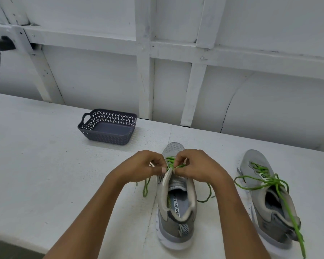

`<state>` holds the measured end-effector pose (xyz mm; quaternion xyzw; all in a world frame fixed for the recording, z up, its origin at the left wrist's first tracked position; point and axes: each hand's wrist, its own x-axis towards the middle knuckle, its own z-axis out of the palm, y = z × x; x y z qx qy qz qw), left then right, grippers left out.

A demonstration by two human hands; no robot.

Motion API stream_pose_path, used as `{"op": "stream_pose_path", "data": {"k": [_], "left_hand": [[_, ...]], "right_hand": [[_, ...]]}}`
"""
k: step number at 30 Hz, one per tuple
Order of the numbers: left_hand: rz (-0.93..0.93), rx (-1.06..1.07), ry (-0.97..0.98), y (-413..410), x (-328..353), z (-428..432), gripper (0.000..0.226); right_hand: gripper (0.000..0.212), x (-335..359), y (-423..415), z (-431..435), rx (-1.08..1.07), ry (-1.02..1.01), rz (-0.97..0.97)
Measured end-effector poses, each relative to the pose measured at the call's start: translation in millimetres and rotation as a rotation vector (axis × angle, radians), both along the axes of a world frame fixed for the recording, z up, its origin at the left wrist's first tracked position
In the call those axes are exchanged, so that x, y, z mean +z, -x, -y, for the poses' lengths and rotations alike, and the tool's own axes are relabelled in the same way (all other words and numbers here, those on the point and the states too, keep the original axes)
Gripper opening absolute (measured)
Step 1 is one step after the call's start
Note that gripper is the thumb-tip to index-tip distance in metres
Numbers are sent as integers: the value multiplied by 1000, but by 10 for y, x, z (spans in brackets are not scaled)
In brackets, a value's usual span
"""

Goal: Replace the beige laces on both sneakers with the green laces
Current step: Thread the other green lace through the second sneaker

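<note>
— Two sneakers; which has hands on it?
— Middle sneaker (168, 227), toe pointing away; green lace (171, 162) crosses its upper eyelets; left hand (144, 165) & right hand (198, 165) each pinch it there, fingers curled; loose ends trail both sides on the table (45, 165).
— Other one?
— Right sneaker (254, 161), just beside; second green lace (273, 181) threaded, tail over the heel; dark basket (101, 136) back-left.

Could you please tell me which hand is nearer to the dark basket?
The left. The left hand, on the green lace, lies toward the viewer and right of the basket; the right hand is beside it, farther right.
</note>
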<state>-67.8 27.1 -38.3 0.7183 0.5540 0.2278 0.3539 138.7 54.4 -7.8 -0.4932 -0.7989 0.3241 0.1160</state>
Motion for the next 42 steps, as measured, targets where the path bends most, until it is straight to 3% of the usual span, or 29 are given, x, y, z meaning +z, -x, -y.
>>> {"op": "stream_pose_path", "data": {"k": [5, 11, 14, 18, 22, 25, 29, 34, 37, 40, 42], "left_hand": [[80, 61, 69, -18, 6, 23, 25], [199, 38, 326, -40, 12, 5, 27], [171, -8, 404, 24, 18, -1, 27], [93, 35, 326, 19, 26, -34, 24], [-82, 178, 38, 90, 10, -22, 8], [-112, 220, -97, 207, 59, 52, 6], [-356, 237, 38, 328, 68, 131, 17], [-706, 437, 158, 318, -139, 219, 33], [-744, 479, 193, 252, -206, 289, 34], [-685, 528, 173, 192, -286, 319, 16], [-632, 540, 158, 171, -305, 308, 17]], "right_hand": [[10, -24, 17, -48, -29, 3, -2], [13, -23, 120, -99, -40, 47, 129], [12, -43, 164, -111, -63, 89, 131], [6, -91, 156, -110, -121, 96, 78], [14, -142, 96, -58, -190, 15, 19], [16, -175, 48, 11, -205, -31, -66], [14, -200, -35, 115, -287, -102, -179], [18, -166, -133, 254, -386, -76, -216], [22, -148, -158, 338, -391, -66, -207], [24, -157, -175, 398, -405, -70, -183], [23, -178, -187, 412, -431, -62, -199]]}}
